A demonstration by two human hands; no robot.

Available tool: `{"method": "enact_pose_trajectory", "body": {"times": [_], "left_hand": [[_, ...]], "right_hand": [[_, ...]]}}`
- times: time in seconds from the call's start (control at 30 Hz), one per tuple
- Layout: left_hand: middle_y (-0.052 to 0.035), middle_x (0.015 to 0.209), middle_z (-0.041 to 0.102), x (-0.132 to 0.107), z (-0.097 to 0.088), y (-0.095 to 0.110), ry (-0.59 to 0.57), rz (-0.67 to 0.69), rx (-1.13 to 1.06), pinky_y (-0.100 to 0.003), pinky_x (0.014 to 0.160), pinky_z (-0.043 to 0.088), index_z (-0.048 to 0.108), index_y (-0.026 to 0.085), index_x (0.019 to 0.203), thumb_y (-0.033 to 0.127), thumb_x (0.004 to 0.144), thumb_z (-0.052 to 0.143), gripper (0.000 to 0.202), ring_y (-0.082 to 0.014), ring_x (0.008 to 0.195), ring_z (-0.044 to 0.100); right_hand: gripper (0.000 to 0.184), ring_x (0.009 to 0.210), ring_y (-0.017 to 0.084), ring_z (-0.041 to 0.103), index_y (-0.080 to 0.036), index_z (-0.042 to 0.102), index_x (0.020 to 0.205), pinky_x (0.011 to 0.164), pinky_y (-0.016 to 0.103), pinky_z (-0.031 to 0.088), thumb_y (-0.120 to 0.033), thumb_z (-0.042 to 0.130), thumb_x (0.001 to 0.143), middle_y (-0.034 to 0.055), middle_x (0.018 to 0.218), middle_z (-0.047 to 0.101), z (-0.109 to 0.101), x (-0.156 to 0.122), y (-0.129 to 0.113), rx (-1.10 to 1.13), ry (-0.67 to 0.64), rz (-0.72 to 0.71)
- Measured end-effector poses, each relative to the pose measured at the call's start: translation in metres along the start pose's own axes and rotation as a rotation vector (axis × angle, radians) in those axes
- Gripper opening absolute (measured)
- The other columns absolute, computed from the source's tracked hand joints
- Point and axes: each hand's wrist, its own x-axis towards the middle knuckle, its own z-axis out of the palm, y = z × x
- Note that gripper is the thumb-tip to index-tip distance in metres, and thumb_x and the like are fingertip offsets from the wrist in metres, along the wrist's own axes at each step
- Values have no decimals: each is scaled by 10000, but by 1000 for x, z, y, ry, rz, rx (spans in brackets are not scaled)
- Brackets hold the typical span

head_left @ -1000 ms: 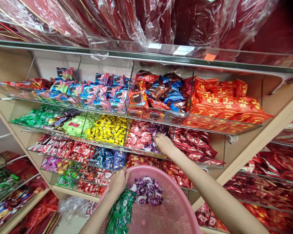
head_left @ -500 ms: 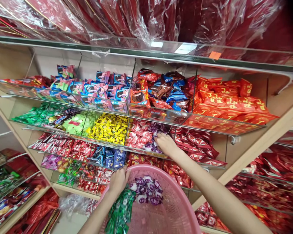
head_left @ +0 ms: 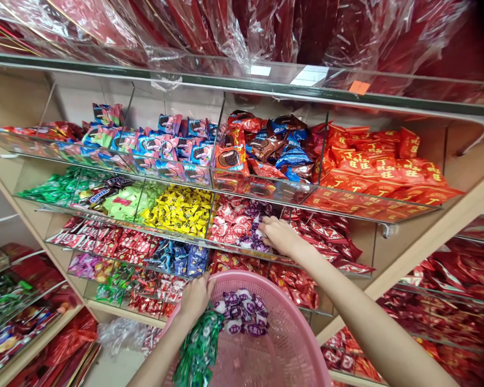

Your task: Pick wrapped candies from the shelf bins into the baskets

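My left hand (head_left: 198, 295) is closed over the far left rim of a pink plastic basket (head_left: 302, 328). Inside the basket, green-wrapped candies (head_left: 197, 352) lie at the left, and purple-and-white wrapped candies (head_left: 246, 312) sit in a heap toward the back. Above the basket, my right hand (head_left: 280, 235) reaches into a shelf compartment, its fingers curled onto purple-and-white wrapped candies (head_left: 256, 235). How many it grips is hidden. Red-and-white wrapped candies (head_left: 232, 220) lie just left of those fingers.
Clear dividers and a clear front lip (head_left: 177, 228) edge the shelf. Yellow candies (head_left: 183, 210) are farther left; dark red packets (head_left: 326, 236) lie right of my right hand. The upper shelf (head_left: 226, 183) overhangs this compartment. A slanting wooden side panel (head_left: 423, 236) stands at right.
My right hand has shifted slightly to the right among the purple-and-white candies, its fingers more curled. My left hand keeps its hold on the basket, whose contents look the same.
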Motion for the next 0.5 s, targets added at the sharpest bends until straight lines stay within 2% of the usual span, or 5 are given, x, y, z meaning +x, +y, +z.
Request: {"method": "enact_pose_trajectory", "body": {"times": [0.17,0.27,0.4,0.5], "left_hand": [[-82,909,661,-1,-2,2,-8,5,11,-276,678,418,527,207,1010,424,888,221,394,-207,848,623],[-90,913,660,-1,-3,3,-10,-3,15,-264,666,413,525,201,1027,435,889,209,416,-203,846,623],[-92,901,660,-1,-3,3,-6,6,9,-262,654,410,526,194,1024,444,888,199,433,-206,841,624],[-94,902,660,-1,-2,3,-7,12,7,-261,641,408,524,193,1023,449,886,204,432,-207,833,625]], "right_hand": [[150,853,175,493,-146,564,919,720,269,377,-243,498,826,76,911,533,-5,-6,9,132,81,-53],[175,871,173,484,-146,551,967,753,277,380,-243,487,836,69,912,521,-15,-21,6,246,158,-69],[188,882,167,482,-175,529,1011,775,287,382,-234,468,843,58,942,518,-27,-51,-14,462,225,-115],[172,878,147,491,-200,531,994,772,264,382,-227,469,836,38,941,527,-15,-67,-35,627,157,-170]]}}
